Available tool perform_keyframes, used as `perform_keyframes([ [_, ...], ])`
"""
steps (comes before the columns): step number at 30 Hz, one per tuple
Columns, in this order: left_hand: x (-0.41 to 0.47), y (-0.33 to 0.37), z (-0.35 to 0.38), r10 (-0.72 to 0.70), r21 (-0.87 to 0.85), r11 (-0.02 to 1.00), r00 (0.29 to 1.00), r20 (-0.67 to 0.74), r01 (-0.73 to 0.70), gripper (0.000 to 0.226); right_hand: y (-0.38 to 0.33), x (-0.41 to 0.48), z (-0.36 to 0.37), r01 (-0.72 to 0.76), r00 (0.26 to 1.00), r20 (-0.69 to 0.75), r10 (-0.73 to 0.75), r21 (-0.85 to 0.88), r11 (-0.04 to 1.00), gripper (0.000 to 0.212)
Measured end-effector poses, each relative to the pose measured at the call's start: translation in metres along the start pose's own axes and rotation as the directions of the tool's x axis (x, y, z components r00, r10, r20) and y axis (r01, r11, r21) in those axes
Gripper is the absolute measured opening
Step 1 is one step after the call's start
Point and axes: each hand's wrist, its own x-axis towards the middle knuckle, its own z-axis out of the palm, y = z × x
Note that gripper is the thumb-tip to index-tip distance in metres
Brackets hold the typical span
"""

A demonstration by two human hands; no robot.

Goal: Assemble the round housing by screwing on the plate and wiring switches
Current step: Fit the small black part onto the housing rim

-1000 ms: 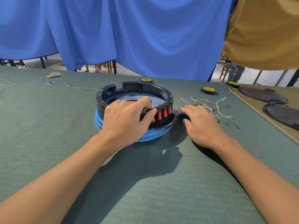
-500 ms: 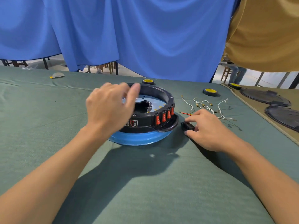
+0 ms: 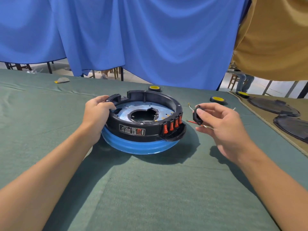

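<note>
Curled over the far-left rim, the left hand [image 3: 98, 112] in the head view holds the round black plastic housing [image 3: 116, 129]. The housing sits on a blue ribbed ring [image 3: 138, 148] on the green-clothed bench [image 3: 150, 189]. The right hand [image 3: 223, 125] has a narrow grip: thumb and fingertips pinch a small black switch body [image 3: 197, 116], held in the air just right of the housing with a thin red lead [image 3: 190, 121] trailing beneath it. Inside the housing lies a silvery metal plate [image 3: 123, 110] with a central opening, and four red rocker switches [image 3: 172, 126] line the near-right wall. A thin white wire [image 3: 190, 106] shows just beyond the raised part.

The step in hand appears to be fitting or wiring this switch. To do it well, the left hand should brace the housing against turning on its ring. The right hand should turn the part so its terminals face inward, with the lead clear of the slot before pressing.
</note>
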Motion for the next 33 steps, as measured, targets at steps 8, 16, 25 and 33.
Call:
perform_keyframes([
  [8,-0.009,0.008,-0.001,0.030,0.045,0.998,0.993,0.115,-0.035,0.046,-0.009,0.001,-0.005,-0.152,0.986,0.124,0.107,0.443,0.883,0.024],
  [16,-0.016,0.012,-0.001,0.091,0.109,0.987,0.965,0.247,-0.121,0.041,-0.007,0.000,-0.006,-0.061,0.997,0.057,0.044,0.344,0.937,0.014],
  [25,-0.009,0.003,0.000,0.156,0.105,0.981,0.985,0.073,-0.163,0.012,0.003,-0.020,0.024,0.322,0.899,-0.168,-0.404,-0.371,0.871,0.010],
  [33,-0.017,0.007,0.003,-0.030,-0.075,0.996,0.964,0.264,0.051,0.020,0.008,-0.032,0.041,0.353,0.913,-0.090,-0.399,-0.318,0.880,0.012],
])
